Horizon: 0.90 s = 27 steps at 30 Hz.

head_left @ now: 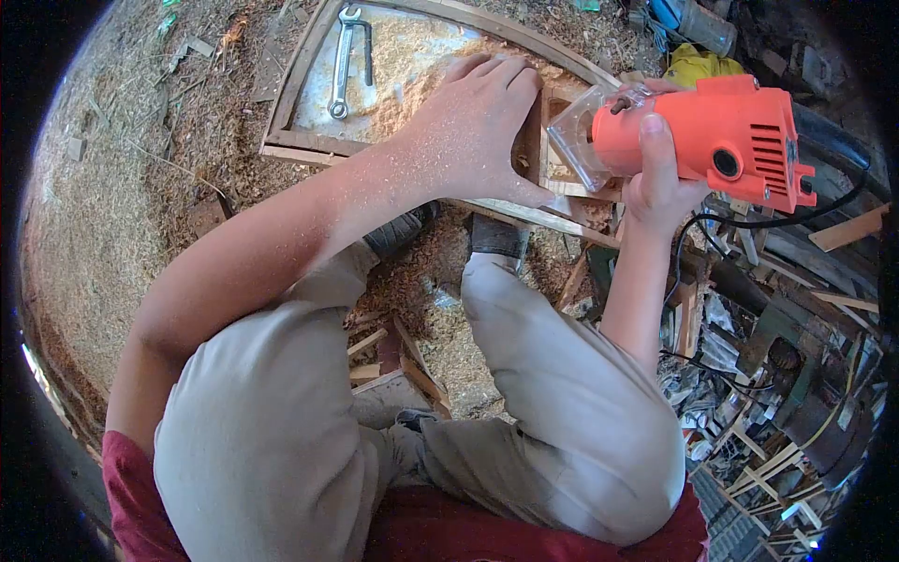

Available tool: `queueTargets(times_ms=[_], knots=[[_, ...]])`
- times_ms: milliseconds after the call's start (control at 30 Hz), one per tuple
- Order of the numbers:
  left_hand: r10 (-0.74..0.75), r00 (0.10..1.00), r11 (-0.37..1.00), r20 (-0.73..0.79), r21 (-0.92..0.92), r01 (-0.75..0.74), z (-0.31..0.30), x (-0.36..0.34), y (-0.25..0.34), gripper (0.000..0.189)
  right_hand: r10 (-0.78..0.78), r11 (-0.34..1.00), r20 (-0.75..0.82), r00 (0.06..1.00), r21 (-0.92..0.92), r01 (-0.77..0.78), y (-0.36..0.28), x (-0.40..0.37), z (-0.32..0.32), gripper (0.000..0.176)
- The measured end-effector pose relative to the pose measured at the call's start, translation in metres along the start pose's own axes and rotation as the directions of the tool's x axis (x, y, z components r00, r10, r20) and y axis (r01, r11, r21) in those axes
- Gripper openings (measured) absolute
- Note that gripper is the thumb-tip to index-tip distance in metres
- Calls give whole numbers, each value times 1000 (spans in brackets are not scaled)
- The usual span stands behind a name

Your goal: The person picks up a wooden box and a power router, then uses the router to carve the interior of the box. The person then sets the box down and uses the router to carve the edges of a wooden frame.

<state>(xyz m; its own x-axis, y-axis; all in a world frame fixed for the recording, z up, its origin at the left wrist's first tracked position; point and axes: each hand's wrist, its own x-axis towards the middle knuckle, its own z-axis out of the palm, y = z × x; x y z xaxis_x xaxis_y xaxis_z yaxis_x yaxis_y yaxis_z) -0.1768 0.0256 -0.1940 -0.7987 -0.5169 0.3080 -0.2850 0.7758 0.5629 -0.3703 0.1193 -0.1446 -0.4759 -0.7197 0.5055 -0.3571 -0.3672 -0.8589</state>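
Observation:
My right hand (658,173) is wrapped round the orange body of a trim router (702,140), held on its side with its clear plastic base (579,140) toward the left. The base is over or against a wooden piece (559,169); the cutter cannot be made out. My left hand (482,117), dusted with wood chips, braces a wooden strip (530,140), thumb at the near side and fingers at the far side. Both rest at a wood-rimmed board (318,142) covered in sawdust. A combination wrench (343,66) and a dark hex key (367,56) lie on it.
Sawdust and shavings (122,187) cover the ground at left. A black power cord (796,223) runs from the router at right. Scrap wood and clutter (749,412) fill the right side. A yellow bag (700,64) lies behind the router. My feet (496,234) are near the board's front edge.

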Motion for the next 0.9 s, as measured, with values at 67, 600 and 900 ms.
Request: queueTargets(times_ms=[67,600,900], knots=[[0,1000,1000,4,-2,0,0,0,-1,110,1,1000,-22,1000,-22,-1,2,0,-3,50],[20,994,1000,-107,18,-18,6,-3,-2,106,8,999,14,1000,36,-9,-1,-2,6,49],[-18,999,1000,-33,-11,18,0,-1,1,111,2,999,40,999,32,-3,-3,-3,11,42]])
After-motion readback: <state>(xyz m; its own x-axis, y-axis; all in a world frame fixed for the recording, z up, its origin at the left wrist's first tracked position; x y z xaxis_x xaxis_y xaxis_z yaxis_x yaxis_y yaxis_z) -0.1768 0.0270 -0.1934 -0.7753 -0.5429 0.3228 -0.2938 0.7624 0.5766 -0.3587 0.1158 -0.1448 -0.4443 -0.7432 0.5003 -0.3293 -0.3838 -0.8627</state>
